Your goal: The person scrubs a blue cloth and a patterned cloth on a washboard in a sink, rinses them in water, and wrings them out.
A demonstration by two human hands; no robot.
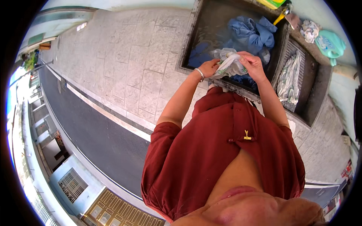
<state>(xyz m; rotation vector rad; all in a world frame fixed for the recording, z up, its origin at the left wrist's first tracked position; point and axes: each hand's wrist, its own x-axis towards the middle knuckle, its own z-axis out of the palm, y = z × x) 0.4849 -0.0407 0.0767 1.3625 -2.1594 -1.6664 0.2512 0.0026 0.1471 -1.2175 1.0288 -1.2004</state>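
Note:
A wet white cloth with green print [231, 64] is stretched between my two hands above the near edge of a water-filled stone wash basin [189, 48]. My left hand [209, 68], with a bracelet at its wrist, grips the cloth's left side. On the other side, the thumb and fingers of my right hand [252, 65] pinch its upper right part. Bunched blue fabric [254, 32] rises from the water beyond my hands. More blue cloth [199, 53] lies under the water at left, and its full shape is hidden.
Right of the basin, a white-and-green cloth [290, 79] lies on a ribbed washboard [301, 55]. On the back ledge are a turquoise jug [329, 45], a crumpled cloth [310, 30] and a yellow-handled brush [279, 18]. Grey paving [135, 59] extends left toward a road [96, 110].

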